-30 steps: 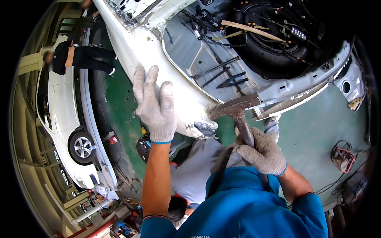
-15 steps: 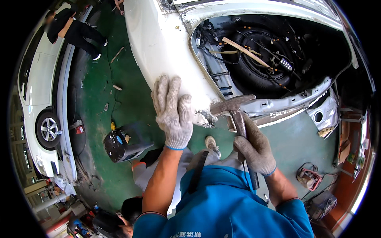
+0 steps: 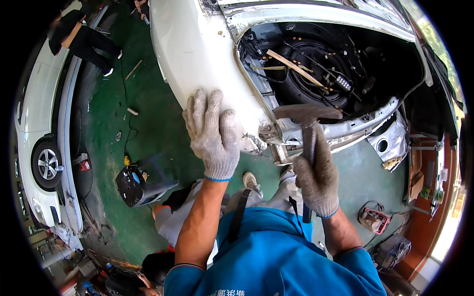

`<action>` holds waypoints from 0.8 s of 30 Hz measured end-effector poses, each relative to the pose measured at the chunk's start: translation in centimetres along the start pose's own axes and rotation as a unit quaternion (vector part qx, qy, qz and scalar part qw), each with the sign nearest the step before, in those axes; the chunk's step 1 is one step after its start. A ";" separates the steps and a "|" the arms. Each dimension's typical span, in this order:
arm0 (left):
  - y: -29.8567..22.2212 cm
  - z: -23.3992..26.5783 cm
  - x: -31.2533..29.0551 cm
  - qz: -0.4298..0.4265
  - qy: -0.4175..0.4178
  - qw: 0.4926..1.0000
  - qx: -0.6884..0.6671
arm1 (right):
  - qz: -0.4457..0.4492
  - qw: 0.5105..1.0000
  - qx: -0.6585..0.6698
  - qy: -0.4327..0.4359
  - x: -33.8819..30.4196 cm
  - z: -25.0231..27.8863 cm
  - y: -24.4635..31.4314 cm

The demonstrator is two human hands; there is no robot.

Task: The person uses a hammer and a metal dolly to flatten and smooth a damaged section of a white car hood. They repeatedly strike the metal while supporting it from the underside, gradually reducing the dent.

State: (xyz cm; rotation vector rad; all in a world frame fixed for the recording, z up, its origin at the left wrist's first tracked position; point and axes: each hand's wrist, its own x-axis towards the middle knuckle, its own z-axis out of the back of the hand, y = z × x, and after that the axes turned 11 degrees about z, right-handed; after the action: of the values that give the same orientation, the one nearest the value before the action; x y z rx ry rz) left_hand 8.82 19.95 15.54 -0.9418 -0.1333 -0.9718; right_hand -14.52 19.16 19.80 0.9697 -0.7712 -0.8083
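My left hand (image 3: 211, 135), in a knitted work glove, lies flat with fingers spread on the white rear fender (image 3: 197, 49) of a car body. Gripped in my gloved right hand (image 3: 318, 180) is a hammer (image 3: 308, 140), held by its handle. Its long, narrow head is just right of the fender's torn, crumpled rear corner (image 3: 254, 143), apart from it and over the trunk's rear edge. Inside the uncovered trunk well sit a black spare tyre (image 3: 287, 93), loose wiring and a wooden strip (image 3: 296, 66).
A person in black (image 3: 94, 44) stands far left, near another white car (image 3: 44, 113). At lower left a crouching person (image 3: 158, 264) is close to my legs, with sparks beyond. A black box-like object (image 3: 131, 185), a silver panel (image 3: 390, 140) and a red machine (image 3: 374, 219) are around me.
The hammer head has moved rightward and away from the fender's corner, along with my right hand. My left hand stays on the fender. The whole view has shifted slightly.
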 end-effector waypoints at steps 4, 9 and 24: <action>-0.1 -0.2 0.0 0.001 -0.003 1.000 -0.016 | 0.074 0.989 -0.110 0.063 -1.2 -1.6 -0.8; 0.0 0.0 -0.1 0.001 -0.002 1.000 -0.011 | 0.151 0.982 -0.098 -0.064 -0.2 -1.2 -0.6; 0.5 -0.7 0.0 0.007 -0.015 0.999 -0.052 | -0.058 0.989 0.054 0.125 -0.2 1.3 1.1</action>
State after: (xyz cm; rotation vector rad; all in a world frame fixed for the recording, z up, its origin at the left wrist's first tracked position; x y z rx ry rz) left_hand 9.00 19.54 14.82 -1.0513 -0.1026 -0.9592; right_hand -15.45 19.17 21.19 1.1963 -0.5504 -0.7334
